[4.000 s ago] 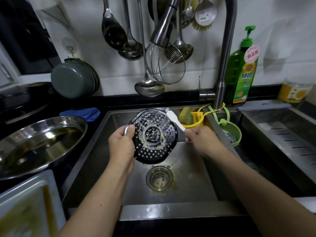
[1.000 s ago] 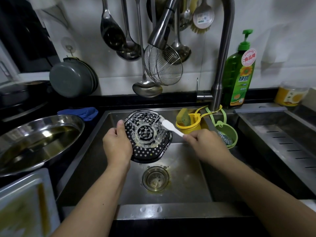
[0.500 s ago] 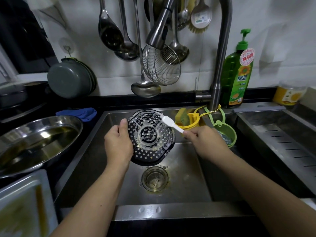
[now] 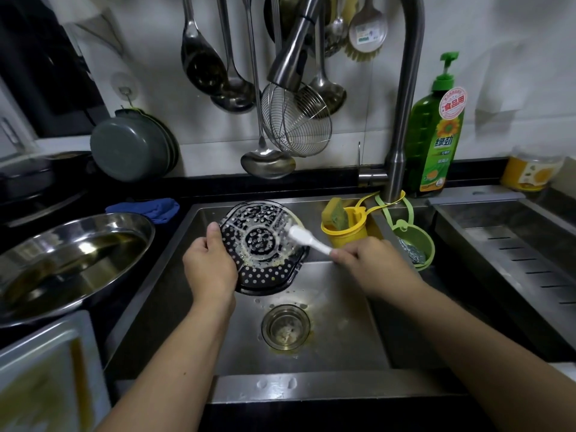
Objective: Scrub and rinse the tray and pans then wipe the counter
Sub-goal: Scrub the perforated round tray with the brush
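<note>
Left grip (image 4: 209,267) and right grip (image 4: 367,263) curled.

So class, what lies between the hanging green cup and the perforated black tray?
In the head view, between the green cup and the tray hangs a yellow cup holding a sponge; the white brush also crosses there.

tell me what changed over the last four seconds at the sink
The white brush in the right hand slid back and forth over the upper right of the black perforated round tray, scrubbing. The left hand grips the tray's left edge as before, tilted over the steel sink.
</note>
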Available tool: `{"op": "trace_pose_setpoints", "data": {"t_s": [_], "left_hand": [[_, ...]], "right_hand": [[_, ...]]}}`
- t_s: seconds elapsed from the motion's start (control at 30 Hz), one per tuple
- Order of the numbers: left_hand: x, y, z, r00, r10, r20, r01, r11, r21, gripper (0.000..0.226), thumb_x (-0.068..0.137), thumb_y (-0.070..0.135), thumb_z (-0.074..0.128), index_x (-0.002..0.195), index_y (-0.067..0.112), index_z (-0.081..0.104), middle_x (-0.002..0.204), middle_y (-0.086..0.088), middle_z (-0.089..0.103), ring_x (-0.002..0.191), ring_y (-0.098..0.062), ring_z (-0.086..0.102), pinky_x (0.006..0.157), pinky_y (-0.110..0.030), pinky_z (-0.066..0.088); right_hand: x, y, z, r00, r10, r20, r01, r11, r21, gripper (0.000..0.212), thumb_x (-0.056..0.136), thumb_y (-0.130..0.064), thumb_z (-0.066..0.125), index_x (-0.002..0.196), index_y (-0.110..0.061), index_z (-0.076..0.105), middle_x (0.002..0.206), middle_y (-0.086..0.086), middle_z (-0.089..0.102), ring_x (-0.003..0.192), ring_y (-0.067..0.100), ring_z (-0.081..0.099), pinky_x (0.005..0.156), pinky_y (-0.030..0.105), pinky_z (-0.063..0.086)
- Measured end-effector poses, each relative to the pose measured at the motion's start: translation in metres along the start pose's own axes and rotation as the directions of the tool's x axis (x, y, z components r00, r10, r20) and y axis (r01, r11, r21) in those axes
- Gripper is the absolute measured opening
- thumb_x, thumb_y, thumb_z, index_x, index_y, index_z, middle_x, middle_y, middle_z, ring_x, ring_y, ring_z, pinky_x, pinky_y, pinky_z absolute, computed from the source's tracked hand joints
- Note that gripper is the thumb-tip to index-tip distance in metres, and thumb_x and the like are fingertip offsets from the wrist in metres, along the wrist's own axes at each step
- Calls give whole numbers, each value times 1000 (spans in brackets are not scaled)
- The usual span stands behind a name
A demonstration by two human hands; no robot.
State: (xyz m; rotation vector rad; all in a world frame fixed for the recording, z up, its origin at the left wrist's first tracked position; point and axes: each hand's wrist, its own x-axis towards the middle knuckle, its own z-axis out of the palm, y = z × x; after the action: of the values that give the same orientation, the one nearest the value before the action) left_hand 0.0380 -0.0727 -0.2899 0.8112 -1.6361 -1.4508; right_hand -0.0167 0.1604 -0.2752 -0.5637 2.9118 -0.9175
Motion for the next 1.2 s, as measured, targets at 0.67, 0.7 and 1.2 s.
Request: {"op": "trace_pose_setpoints", "data": {"t_s": [0.67, 0.7, 1.2], "left_hand": [[2, -1, -1, 972, -232, -20, 227, 963, -147, 42, 106, 42, 50, 80, 11, 61, 86, -9, 70, 82, -24, 69, 78, -40, 58], [4, -1, -2, 973, -230, -29, 224, 964, -141, 43, 106, 42, 50, 79, 11, 61, 85, -9, 69, 81, -24, 69, 77, -40, 58], [-4, 7, 0, 995, 94, -19, -92, 993, 73, 53, 106, 45, 48, 84, -2, 61, 84, -17, 68, 71, -23, 60, 65, -36, 49]], "right_hand": [[-3, 0, 5, 995, -36, 89, 32, 998, 45, 33, 100, -44, 56, 83, -24, 75, 60, -5, 57, 56, 6, 51, 48, 18, 34], [-6, -2, 6, 990, -60, 127, 57, 998, 29, 32, 100, -43, 56, 86, -22, 77, 59, -5, 55, 52, 3, 48, 45, 15, 32], [-3, -2, 6, 998, -6, 62, 5, 1000, 11, 42, 100, -46, 55, 69, -19, 66, 61, -2, 58, 63, 16, 56, 54, 29, 37]]}}
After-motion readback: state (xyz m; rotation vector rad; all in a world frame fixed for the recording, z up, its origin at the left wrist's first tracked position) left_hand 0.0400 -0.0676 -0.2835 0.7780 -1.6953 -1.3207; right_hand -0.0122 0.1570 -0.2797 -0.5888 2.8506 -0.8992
